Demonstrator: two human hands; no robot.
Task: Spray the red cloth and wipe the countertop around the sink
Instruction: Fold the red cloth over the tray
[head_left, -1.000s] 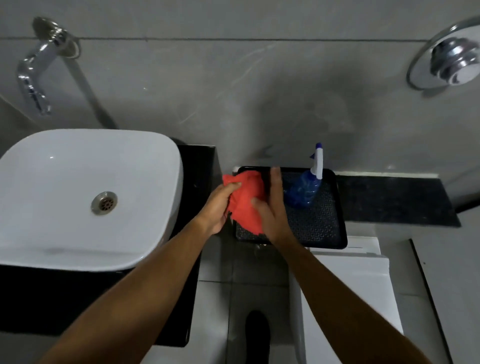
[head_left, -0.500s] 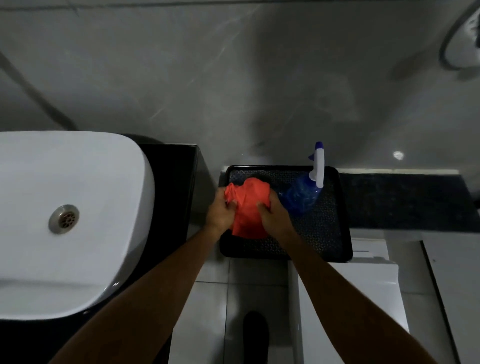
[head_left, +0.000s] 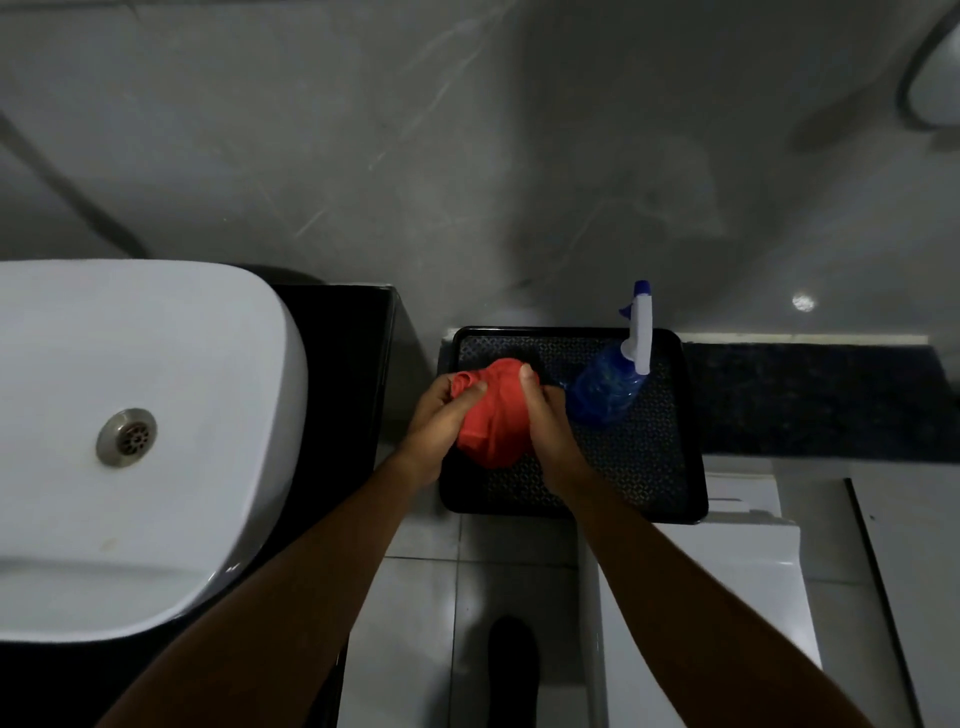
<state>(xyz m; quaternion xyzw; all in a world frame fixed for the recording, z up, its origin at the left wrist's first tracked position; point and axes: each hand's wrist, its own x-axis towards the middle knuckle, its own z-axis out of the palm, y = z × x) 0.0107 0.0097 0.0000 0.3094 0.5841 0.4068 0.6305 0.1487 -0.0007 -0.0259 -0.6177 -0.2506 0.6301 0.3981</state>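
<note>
The red cloth (head_left: 491, 421) is bunched up between both hands over the left part of a black tray (head_left: 649, 467). My left hand (head_left: 441, 421) grips its left side and my right hand (head_left: 545, 431) grips its right side. A blue spray bottle (head_left: 605, 387) with a white and blue trigger head stands on the tray just right of my right hand, untouched. The white sink (head_left: 156, 415) sits at the left on a black countertop (head_left: 343, 374).
The tray rests on a white toilet tank (head_left: 737, 525) at the right. A dark stone ledge (head_left: 810, 395) runs right of the tray along the grey wall. White floor tiles and my dark shoe (head_left: 511, 660) lie below between the counter and the toilet.
Both hands have gathered the flat red cloth into a tight bunch above the tray. The view has shifted right and down, so the tap is out of sight.
</note>
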